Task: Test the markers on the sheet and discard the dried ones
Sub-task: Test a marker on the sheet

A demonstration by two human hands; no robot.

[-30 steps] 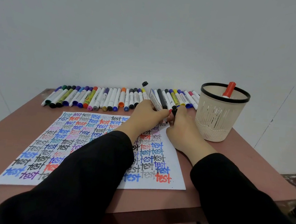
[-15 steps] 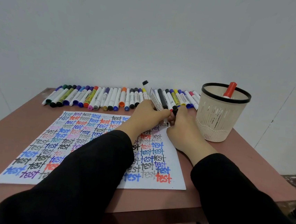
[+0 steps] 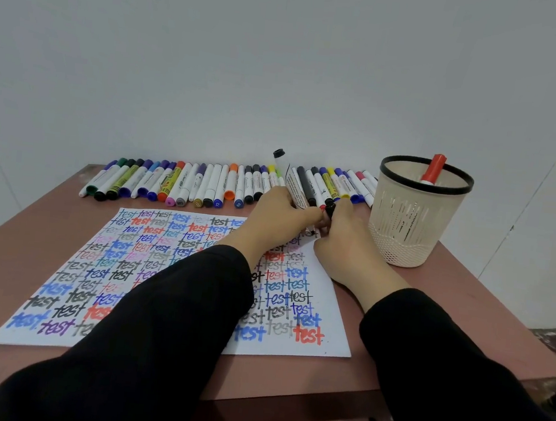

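Testing marker (image 3: 294, 186) at sheet (image 3: 329, 317) corner
Gripping it in left hand (image 3: 276, 213); pinching cap (image 3: 329, 211) in right hand (image 3: 348, 244); nearly filled sheet; binned one red marker (image 3: 434, 167).

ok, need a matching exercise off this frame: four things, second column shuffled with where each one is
Things
1. white marker
2. red-capped marker
3. black cap
4. row of markers

Places
A. standing in the basket
B. lying side by side along the far side of the table
C. gripped by the left hand, tip down at the sheet
D. pinched in the right hand

Pairs: 1-C, 2-A, 3-D, 4-B
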